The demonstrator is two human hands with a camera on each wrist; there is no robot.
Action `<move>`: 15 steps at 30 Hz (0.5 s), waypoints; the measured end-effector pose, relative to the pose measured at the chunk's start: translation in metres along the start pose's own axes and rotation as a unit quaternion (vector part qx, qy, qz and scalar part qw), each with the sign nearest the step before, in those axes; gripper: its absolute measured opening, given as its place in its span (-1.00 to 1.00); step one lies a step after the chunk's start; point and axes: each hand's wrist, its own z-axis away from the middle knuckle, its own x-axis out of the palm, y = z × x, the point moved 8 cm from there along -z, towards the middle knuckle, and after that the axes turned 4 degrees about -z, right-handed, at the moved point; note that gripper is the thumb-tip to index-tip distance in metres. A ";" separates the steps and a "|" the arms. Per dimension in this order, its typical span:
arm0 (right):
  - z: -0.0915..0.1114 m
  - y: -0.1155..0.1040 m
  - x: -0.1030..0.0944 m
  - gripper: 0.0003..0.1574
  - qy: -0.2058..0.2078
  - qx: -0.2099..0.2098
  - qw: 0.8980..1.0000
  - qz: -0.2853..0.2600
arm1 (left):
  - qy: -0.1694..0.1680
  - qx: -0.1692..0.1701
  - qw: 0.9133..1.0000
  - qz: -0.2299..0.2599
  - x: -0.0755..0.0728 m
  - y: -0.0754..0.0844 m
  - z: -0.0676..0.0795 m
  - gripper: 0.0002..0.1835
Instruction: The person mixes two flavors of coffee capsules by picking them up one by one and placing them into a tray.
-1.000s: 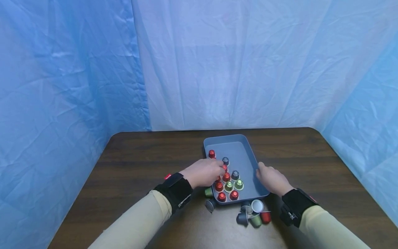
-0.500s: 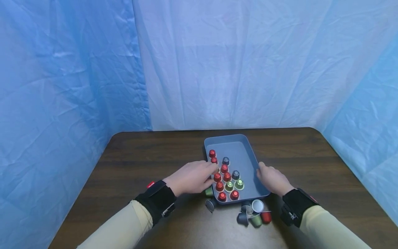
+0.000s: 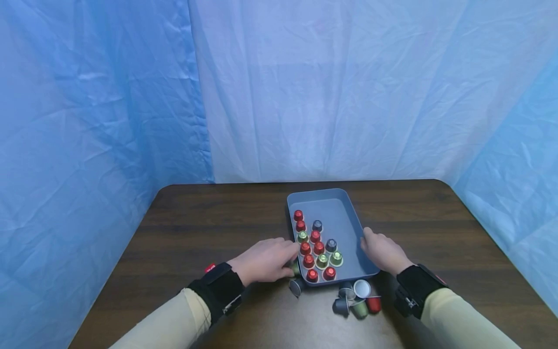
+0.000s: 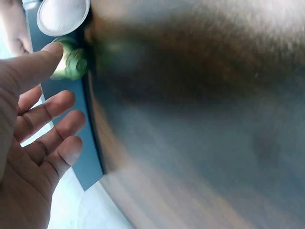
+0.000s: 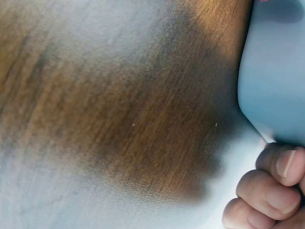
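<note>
A blue-grey tray [image 3: 348, 213] lies on the table, holding red, green and dark coffee capsules bottom-up, mostly along its left side. My left hand [image 3: 267, 261] is just outside the tray's left edge, its thumb right at a green coffee capsule [image 3: 295, 268] on the table. In the left wrist view the thumb overlaps that green capsule [image 4: 76, 64], while the other fingers [image 4: 70, 121] are spread and loosely bent. On the opposite side my right hand [image 3: 383, 252] grips the tray's right rim, with curled fingers [image 5: 271, 193] showing in the right wrist view.
A dark capsule [image 3: 296, 287] lies by the tray's near left corner. Several more capsules, among them a red one [image 3: 373, 304] and a white-lidded one [image 3: 362, 289], are clustered before the near edge. Blue sheets [image 3: 279, 97] hang around the dark wooden table [image 3: 209, 213].
My left hand has drawn back from over the tray, uncovering a green capsule in the left row, and come down beside the loose green capsule. The right hand stays on the rim.
</note>
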 end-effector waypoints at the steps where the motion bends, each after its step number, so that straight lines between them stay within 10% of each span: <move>1: 0.000 0.000 0.000 -0.79 0.000 0.000 1.000 0.000 | -0.002 -0.001 1.000 0.001 0.001 0.000 0.000 -0.54; 15: 0.000 0.001 0.000 -0.80 0.000 -0.002 1.000 -0.004 | 0.001 -0.001 1.000 -0.006 0.012 0.003 -0.004 -0.46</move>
